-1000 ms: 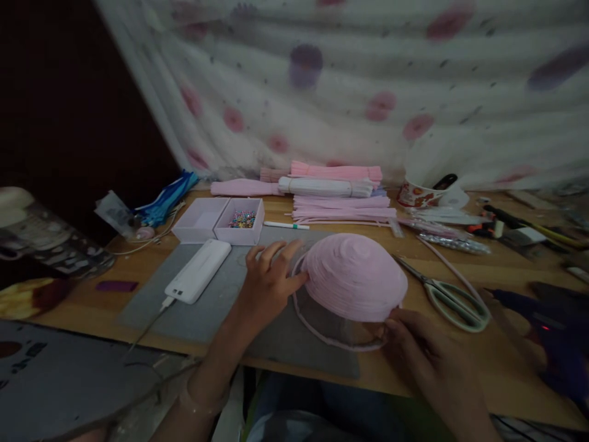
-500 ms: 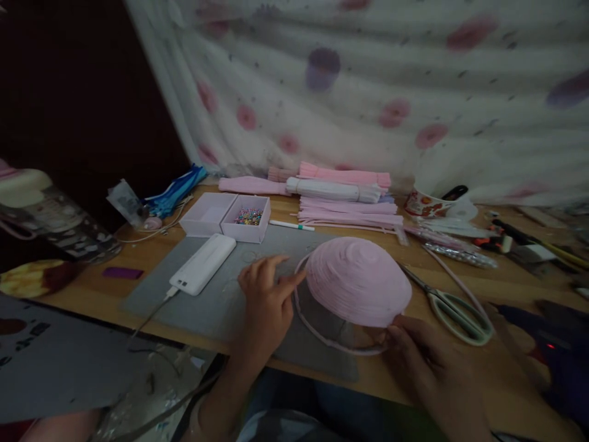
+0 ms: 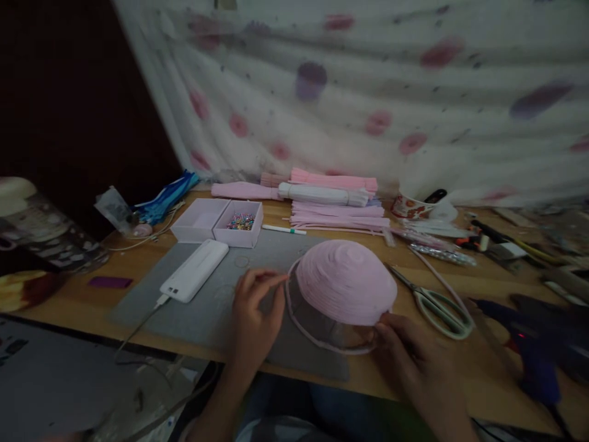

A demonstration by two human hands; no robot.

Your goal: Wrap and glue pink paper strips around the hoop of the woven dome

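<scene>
A pale pink dome (image 3: 347, 282), wound in close rings of what looks like fuzzy pipe cleaner, sits tilted over the front right of the grey mat. From its lower edge a pink pipe cleaner (image 3: 317, 342) curves out in a wide loop on the left and near sides. My left hand (image 3: 257, 307) pinches this loop at its left side, thumb and fingertips together. At the dome's lower right rim, my right hand (image 3: 409, 347) grips the rim where the loop meets it; the fingers behind are partly hidden.
Scissors (image 3: 442, 310) lie right of the dome, with a glue gun (image 3: 519, 337) showing a red light beyond. A white power bank (image 3: 196, 270) with a cable, an open bead box (image 3: 239, 224), a pen (image 3: 284, 229) and pipe cleaner bundles (image 3: 338, 215) lie behind.
My left thumb and fingers have come together on the loop, where earlier a finger reached out to the dome's edge. My right hand keeps its hold. The view has shifted slightly right.
</scene>
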